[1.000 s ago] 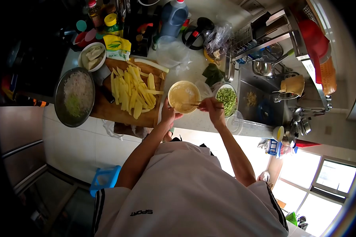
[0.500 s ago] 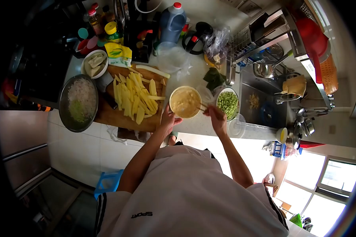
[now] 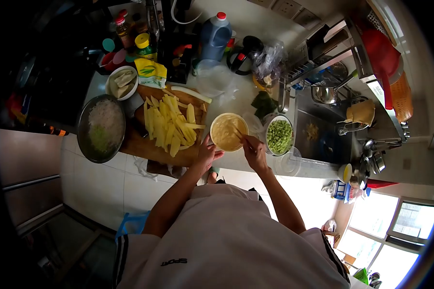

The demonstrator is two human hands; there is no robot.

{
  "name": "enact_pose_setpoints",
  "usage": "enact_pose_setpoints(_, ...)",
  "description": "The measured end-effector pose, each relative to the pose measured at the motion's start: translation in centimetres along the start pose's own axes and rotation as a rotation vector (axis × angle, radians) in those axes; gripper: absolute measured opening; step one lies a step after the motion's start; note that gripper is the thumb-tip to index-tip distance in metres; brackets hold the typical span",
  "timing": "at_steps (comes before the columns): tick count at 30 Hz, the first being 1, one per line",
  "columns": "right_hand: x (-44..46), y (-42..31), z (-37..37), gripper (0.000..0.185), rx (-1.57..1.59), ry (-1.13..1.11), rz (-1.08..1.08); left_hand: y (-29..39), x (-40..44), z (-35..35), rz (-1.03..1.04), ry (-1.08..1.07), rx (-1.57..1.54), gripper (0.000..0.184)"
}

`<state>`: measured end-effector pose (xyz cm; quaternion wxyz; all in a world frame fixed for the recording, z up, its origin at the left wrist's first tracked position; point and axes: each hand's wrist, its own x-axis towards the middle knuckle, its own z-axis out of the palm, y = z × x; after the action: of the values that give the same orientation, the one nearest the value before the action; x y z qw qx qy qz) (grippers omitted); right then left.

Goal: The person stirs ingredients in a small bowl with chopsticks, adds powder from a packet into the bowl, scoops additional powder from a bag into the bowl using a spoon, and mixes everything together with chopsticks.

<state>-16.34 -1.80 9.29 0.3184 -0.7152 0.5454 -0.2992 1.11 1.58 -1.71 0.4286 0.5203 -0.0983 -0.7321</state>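
Note:
A round bowl (image 3: 213, 126) of pale yellow batter (image 3: 224, 130) stands at the counter's front, right of the cutting board. My left hand (image 3: 208, 155) cradles its lower left side, thumb by the rim and fingers toward the near side. My right hand (image 3: 254, 153) is closed around chopsticks (image 3: 238, 133), whose tips are down in the batter. Just right of that hand is a bowl of chopped green vegetable (image 3: 278, 137). Cut yellow strips, apparently potato (image 3: 171, 123), are heaped on the wooden cutting board (image 3: 135, 140).
A metal basin (image 3: 84, 139) with pale and green food sits at the left, near a white bowl (image 3: 112, 85) of pale pieces. Behind are a blue jug (image 3: 214, 36), a yellow packet (image 3: 150, 72) and plastic bags. The sink (image 3: 318, 111) and a dish rack (image 3: 301, 60) lie right.
The chopsticks have moved within the batter, and my right hand has come closer to the bowl's rim. My left hand stays at the bowl. The whole view has shifted slightly.

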Motion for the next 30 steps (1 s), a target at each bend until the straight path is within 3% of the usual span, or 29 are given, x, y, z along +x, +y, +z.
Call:
enact_pose_setpoints(5, -0.6, -0.1, 2.2, 0.007, 0.026, -0.028, -0.178, -0.1, 0.1, -0.1, 0.013, -0.011, -0.026, 0.062)
enact_pose_setpoints(9, -1.3, -0.4, 1.0, 0.008, 0.005, -0.019, -0.021, 0.6, 0.0, 0.3, 0.026, 0.014, -0.054, 0.059)
enact_pose_setpoints(12, -0.5, -1.5, 2.1, 0.011, 0.023, -0.078, -0.204, 0.1, 0.1, 0.5, 0.045, 0.004, -0.029, 0.06)
enact_pose_setpoints(14, 0.7, -0.4, 1.0, 0.012, 0.069, -0.033, -0.07, 0.4, -0.5, 0.8, 0.071, 0.001, -0.028, 0.062)
enact_pose_setpoints(15, 0.2, -0.7, 0.2, 0.011, -0.049, -0.056, -0.079, 0.6, -0.8, 0.8, 0.054, 0.014, -0.007, 0.061)
enact_pose_setpoints(19, -0.1, -2.2, 2.0, 0.008, 0.041, -0.076, -0.187, 1.3, -0.6, 1.5, 0.011, 0.051, 0.017, 0.06)
enact_pose_setpoints(22, 0.8, -1.4, 0.1, 0.007, -0.048, -0.012, -0.052, 1.1, -0.8, 1.3, -0.002, 0.066, 0.027, 0.061)
enact_pose_setpoints(26, -0.1, -2.6, 2.2, 0.01, -0.06, -0.087, -0.228, 1.4, -0.5, 1.6, 0.019, 0.049, 0.001, 0.06)
enact_pose_setpoints(30, 1.2, -2.1, 0.6, 0.007, -0.021, -0.032, -0.121, 1.3, 0.0, 1.2, 0.043, 0.026, 0.006, 0.059)
